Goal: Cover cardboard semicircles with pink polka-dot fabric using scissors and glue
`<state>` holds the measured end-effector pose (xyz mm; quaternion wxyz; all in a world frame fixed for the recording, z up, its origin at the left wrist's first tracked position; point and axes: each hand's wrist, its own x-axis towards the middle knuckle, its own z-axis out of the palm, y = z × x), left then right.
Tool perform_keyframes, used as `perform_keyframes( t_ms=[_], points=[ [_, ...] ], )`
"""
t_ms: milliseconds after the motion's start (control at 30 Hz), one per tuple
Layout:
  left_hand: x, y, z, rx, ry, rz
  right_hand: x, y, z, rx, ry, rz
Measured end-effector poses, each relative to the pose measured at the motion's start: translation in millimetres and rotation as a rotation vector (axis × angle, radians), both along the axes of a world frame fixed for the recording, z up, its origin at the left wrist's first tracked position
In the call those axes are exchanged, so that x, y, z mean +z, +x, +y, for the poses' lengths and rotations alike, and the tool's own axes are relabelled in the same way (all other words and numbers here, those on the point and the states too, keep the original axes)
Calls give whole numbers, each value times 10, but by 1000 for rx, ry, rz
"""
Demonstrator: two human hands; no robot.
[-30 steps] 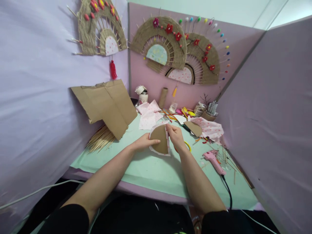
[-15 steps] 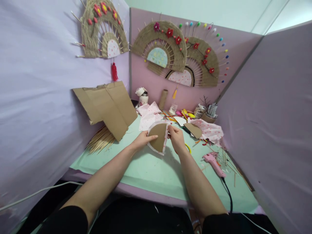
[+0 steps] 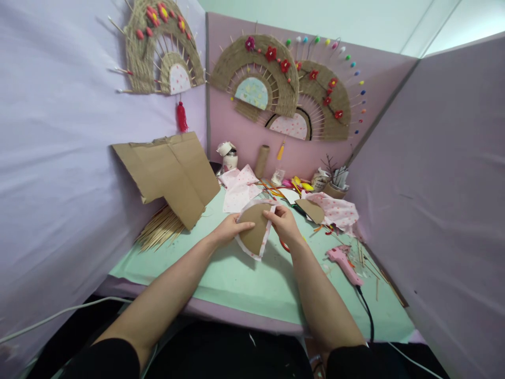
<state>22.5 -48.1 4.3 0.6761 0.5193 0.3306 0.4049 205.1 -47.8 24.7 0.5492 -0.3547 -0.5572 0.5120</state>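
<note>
Between my hands is a cardboard half-circle (image 3: 253, 229) edged with pink-dotted white fabric, raised over the green table (image 3: 232, 284). My left hand (image 3: 231, 230) grips its curved side, thumb lying on the bare cardboard and fingers behind. With my right hand (image 3: 283, 220) I pinch the upper end of its straight, fabric-edged side. Part of a red scissors handle (image 3: 284, 246) shows beside my right wrist; the rest is hidden.
A pink glue gun (image 3: 344, 263) with a black cord lies at right. Dotted fabric (image 3: 339, 209) and a cardboard piece (image 3: 310, 210) lie behind it. Folded cardboard (image 3: 173, 173) leans at left over thin sticks (image 3: 161, 229). Twine fans (image 3: 256, 52) hang on the walls.
The half-circle has tilted and its lower tip has come slightly nearer to me. My right thumb has moved over the cardboard face at the straight edge. The view has shifted slightly.
</note>
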Motion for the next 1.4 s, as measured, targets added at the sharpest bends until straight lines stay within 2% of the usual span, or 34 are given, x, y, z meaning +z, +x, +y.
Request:
perform_keyframes(
  t_ms=[100, 233, 400, 533, 700, 967, 1133, 1200, 1267, 1333, 1400],
  points=[
    [37, 1, -28, -17, -44, -45, 26, 10, -17, -83, 141, -118],
    [85, -27, -57, -75, -82, -97, 71, 64, -68, -207, 393, -387],
    [109, -88, -62, -146, -153, -119, 87, 150, -107, -232, 706, -589],
    [121, -114, -66, -162, -213, -147, 64, 176, -109, -234, 781, -652],
    [138, -120, -74, -161, -272, -205, 47, 161, -117, -221, 797, -650],
    [115, -123, -51, -140, -292, -212, 73, 106, -119, -196, 708, -520],
    [84, -63, -22, -57, -104, -106, 58, 88, -60, -237, 616, -403],
    [75, -46, -15, -13, -39, -86, 53, 97, -6, -269, 491, -233],
    [72, -46, -15, -9, -7, -64, 47, 123, 56, -241, 279, -28],
    [72, -60, -22, -66, 6, -32, 34, 164, 104, -138, 12, 78],
    [74, -77, -33, -160, 22, 15, 12, 206, 120, 9, -249, 57]
  ],
)
